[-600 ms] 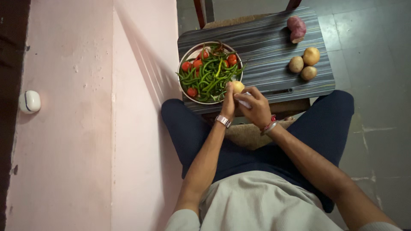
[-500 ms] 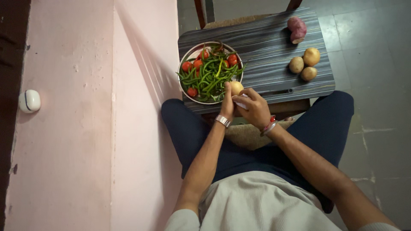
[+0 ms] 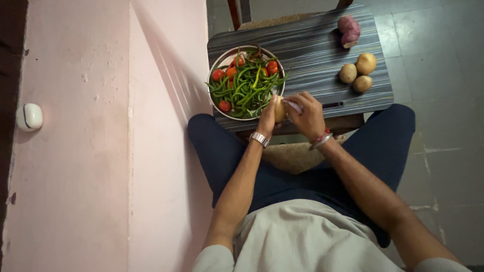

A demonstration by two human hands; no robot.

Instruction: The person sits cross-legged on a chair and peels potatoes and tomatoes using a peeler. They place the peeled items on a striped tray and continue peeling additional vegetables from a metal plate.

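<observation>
My left hand (image 3: 266,119) grips a pale yellow potato (image 3: 279,109) over the near edge of a small striped table (image 3: 312,55). My right hand (image 3: 306,114) is closed against the same potato and holds a small light-coloured tool (image 3: 292,105) on its surface; what kind of tool is hard to tell. Both hands hover just beside a round metal bowl (image 3: 218,60) filled with green beans (image 3: 247,85) and red tomatoes (image 3: 229,73). A watch sits on my left wrist and a bangle on my right.
Three whole potatoes (image 3: 357,73) lie at the table's right side, with a purple sweet potato (image 3: 348,29) behind them. A dark slim utensil (image 3: 334,105) rests near the table's front edge. A pink wall (image 3: 101,151) stands close on the left; tiled floor (image 3: 443,75) lies to the right.
Both hands and the potato stay in nearly the same place; my right hand has shifted slightly across the potato.
</observation>
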